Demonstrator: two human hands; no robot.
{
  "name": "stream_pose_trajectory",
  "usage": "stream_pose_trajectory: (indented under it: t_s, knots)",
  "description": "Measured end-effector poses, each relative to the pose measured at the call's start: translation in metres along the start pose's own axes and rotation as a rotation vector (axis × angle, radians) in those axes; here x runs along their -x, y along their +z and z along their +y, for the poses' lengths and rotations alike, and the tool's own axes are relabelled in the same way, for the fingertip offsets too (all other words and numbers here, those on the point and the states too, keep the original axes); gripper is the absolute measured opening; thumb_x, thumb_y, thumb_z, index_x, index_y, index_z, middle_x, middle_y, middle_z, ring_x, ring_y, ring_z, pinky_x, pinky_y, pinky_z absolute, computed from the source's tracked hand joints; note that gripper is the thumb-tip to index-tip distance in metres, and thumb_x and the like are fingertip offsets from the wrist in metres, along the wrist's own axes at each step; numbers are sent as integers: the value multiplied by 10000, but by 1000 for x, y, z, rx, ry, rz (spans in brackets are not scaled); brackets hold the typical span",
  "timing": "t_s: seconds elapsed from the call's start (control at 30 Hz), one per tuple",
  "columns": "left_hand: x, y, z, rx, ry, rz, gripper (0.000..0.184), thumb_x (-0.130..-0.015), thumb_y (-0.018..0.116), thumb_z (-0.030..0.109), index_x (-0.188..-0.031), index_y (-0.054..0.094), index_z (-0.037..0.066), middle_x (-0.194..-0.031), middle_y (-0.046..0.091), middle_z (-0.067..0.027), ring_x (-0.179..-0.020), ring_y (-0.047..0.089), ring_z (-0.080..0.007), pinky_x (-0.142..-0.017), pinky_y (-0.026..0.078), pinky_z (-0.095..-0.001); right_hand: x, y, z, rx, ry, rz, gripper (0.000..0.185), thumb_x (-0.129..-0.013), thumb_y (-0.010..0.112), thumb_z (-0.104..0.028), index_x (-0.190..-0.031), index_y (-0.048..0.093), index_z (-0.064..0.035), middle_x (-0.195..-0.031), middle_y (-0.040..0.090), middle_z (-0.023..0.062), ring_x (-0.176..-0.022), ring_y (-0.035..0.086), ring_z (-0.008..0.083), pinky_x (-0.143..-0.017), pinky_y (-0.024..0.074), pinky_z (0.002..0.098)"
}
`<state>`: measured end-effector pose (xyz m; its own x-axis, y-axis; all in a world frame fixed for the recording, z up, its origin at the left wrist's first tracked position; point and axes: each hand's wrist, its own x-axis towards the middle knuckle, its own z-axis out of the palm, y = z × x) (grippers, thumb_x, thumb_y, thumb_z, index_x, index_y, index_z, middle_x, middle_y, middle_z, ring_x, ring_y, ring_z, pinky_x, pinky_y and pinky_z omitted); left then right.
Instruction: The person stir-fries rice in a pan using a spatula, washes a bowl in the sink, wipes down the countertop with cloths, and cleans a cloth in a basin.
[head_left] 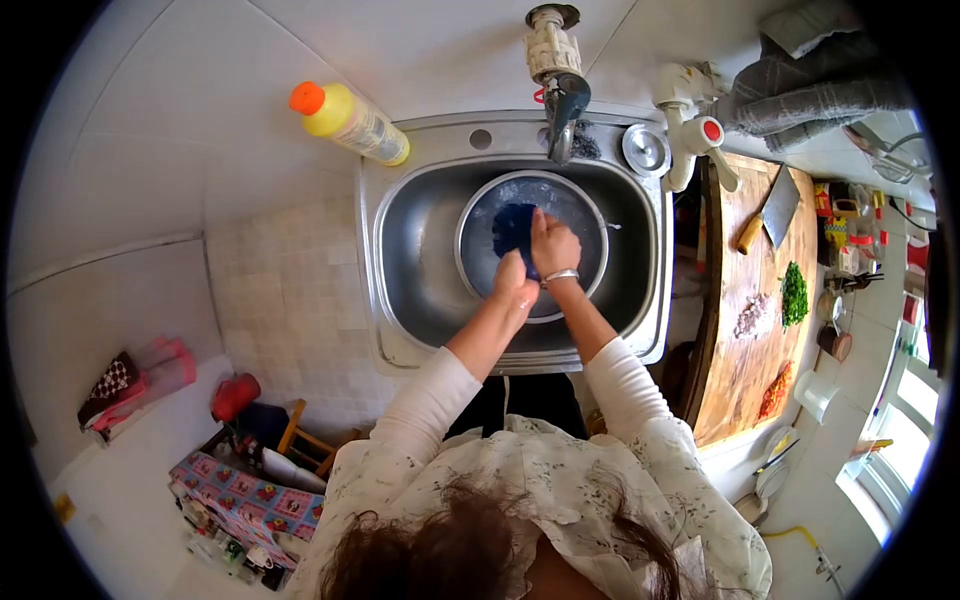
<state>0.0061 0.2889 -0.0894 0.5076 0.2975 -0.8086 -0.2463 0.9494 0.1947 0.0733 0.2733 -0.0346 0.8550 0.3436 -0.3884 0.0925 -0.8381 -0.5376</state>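
A round metal basin (588,212) with water in it sits inside the steel sink (408,255). Over the basin, a dark blue cloth (511,228) is bunched between my two hands. My right hand (554,246), with a bracelet at the wrist, is closed on the cloth's right side. Just lower and to the left, my left hand (513,278) is also closed and grips the cloth's near end. Parts of the cloth are hidden behind my fingers.
A faucet (566,115) hangs over the sink's back edge. A yellow bottle (352,122) stands at the back left. On the right, a wooden board (730,385) bears a cleaver (778,212), chopped greens (794,294) and other chopped food.
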Motion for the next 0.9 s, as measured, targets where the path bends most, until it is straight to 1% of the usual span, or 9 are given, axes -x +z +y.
stream_pose_trajectory:
  t_s: [0.03,0.1,0.23,0.3,0.5,0.57,0.63,0.7,0.9]
  knots:
    - [-1,-3,7,-6,-37,23,292,-899,332,228,-941,543,30,-953,594,-117,-933,581,-266,-865,454,-418,4,11,3,29,-28,-25,462,-894,398,-470,-832,671,-103,-781,611,233,-774,589,422,-701,469,481]
    - [-25,-49,25,344,-338,-989,268,-873,373,237,-895,563,49,-871,603,-120,-914,587,-270,-817,471,-427,43,10,-13,-63,-127,-84,452,-889,418,-472,-845,669,-99,-780,610,235,-776,589,425,-699,467,482]
    - [-10,-25,16,-83,-72,67,261,-871,370,202,-920,558,28,-869,597,-114,-891,584,-264,-788,482,-407,20,23,4,-74,-109,30,471,-879,437,-491,-785,672,-93,-742,606,229,-731,587,432,-658,458,490]
    - [-5,-26,6,-45,43,96,228,-883,413,85,-1067,483,-28,-1056,559,-134,-933,572,-255,-893,446,-388,-13,24,35,31,-213,138,501,-907,369,-473,-708,663,-121,-678,617,173,-684,607,375,-636,489,438]
    - [19,-12,32,-99,100,178,487,-768,690,342,-1134,537,59,-1125,562,-83,-1043,516,-215,-917,409,-365,-14,59,76,238,-325,222,370,-830,542,-390,-1070,591,-113,-1270,436,160,-1100,436,444,-930,335,551]
    - [27,-8,25,-93,-51,153,463,-752,699,354,-1118,565,104,-1096,585,-80,-1040,519,-228,-929,408,-415,6,25,65,528,-637,-87,407,-751,626,-405,-1081,618,-167,-1275,424,172,-1049,469,446,-926,375,505]
    - [18,-5,22,-175,-191,263,546,-740,702,409,-1152,538,90,-1103,578,-92,-1047,528,-267,-893,433,-452,-4,5,55,509,-533,-164,401,-711,667,-343,-1080,623,-193,-1289,408,174,-1091,460,425,-912,406,477]
    - [9,-8,20,-119,-262,107,555,-744,686,452,-1134,538,85,-1066,589,-99,-991,554,-270,-887,437,-446,-8,24,41,235,45,-170,467,-689,685,-320,-1098,608,-109,-1186,510,211,-1015,541,397,-863,447,418]
    - [-22,-21,31,4,-245,-230,390,-823,566,399,-1022,555,63,-1007,591,-102,-922,572,-252,-850,461,-399,43,-5,-4,-332,-55,-313,426,-756,649,-380,-1013,613,-42,-851,631,238,-866,604,395,-757,482,395]
